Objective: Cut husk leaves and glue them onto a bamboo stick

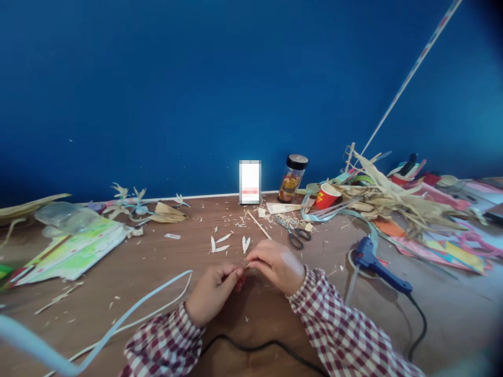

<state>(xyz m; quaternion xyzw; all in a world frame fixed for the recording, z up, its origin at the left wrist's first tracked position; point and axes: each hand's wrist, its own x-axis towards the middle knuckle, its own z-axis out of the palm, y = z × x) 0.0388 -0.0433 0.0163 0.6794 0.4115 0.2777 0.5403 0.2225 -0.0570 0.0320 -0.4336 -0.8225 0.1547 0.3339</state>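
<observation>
My left hand (212, 291) and my right hand (276, 264) meet over the middle of the brown table (165, 293), fingertips pinched together. Both pinch the near end of a thin pale stick (258, 224) that runs away from me toward the back. Just beyond the hands lie several small white petal-shaped cuttings (221, 243). Both sleeves are red and white check.
Black-handled scissors (294, 233) lie right of the stick. A blue glue gun (379, 264) with a black cord rests at the right. A red paper cup (326, 196), a jar with a black lid (293, 178), dried husks (393, 201) and coloured papers (73, 251) surround them.
</observation>
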